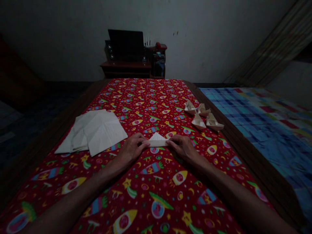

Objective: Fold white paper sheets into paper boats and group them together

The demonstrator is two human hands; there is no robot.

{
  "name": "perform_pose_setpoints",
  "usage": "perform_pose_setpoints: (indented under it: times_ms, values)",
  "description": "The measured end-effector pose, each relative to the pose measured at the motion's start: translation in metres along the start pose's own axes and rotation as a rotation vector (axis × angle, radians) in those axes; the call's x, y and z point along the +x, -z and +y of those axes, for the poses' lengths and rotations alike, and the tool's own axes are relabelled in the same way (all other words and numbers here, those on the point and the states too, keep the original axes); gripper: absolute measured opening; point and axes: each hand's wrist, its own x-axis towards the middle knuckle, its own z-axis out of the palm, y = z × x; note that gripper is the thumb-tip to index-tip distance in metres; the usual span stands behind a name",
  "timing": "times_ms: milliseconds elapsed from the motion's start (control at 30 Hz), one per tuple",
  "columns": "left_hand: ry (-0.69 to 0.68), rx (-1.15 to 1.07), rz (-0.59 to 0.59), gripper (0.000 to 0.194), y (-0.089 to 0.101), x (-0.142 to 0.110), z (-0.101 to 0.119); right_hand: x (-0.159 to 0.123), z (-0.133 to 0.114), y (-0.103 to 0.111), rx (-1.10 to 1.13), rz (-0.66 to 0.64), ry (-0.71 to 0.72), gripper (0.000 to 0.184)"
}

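We see a folded paper [157, 143] lying on the red cloth [156, 191] that covers the table [232, 139], about midway across it and straight in front of the person. It is pale, a dull off-white in this dim light, and it shows two clear parts. Nearest to us runs a long, narrow, straight-edged band, plain and slightly warmer in tone; behind it a small triangle rises to a single point, aimed away from the person. On the triangle we make out faint fine lines (whether print or creases, we cannot tell). The shape looks flat and roughly even on both sides, though the fingers cover both ends of the band.

The left hand [135, 145] is closed in a pinch on the left end, thumb along the near side and fingers bent above. The right hand [181, 144] pinches the other end in much the same way, so we see the band stretched between the two.

To the left we find a loose, fanned pile of pale sheets [106, 131], creased and overlapping. Toward the table's right edge sit four small folded boats [198, 122], tan and pointed, grouped close together, well apart from the hands.
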Motion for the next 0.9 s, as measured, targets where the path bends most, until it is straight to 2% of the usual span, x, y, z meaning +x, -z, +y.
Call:
perform_pose_setpoints:
  times_ms: [133,433,667,833,900]
  values:
    - [-0.001,0.076,0.051,0.028,-0.001,0.001,-0.001,0.0,0.002,-0.004,-0.163,0.042,-0.019,0.028]
    - [0.129,0.051,0.02,0.025,0.006,0.001,-0.009,0.001,-0.005,-0.004,-0.286,0.042,-0.034,0.03]
    - [0.092,0.227,0.089,0.026,0.002,0.0,-0.006,0.002,-0.009,-0.006,-0.335,0.051,-0.031,0.029]
    - [0.055,0.317,0.095,0.019,0.0,-0.003,-0.008,0.002,-0.008,-0.007,-0.354,0.043,-0.043,0.029]
    - [0.027,0.364,0.137,0.014,0.001,-0.005,-0.005,0.002,-0.007,-0.008,-0.36,0.043,-0.047,0.028]
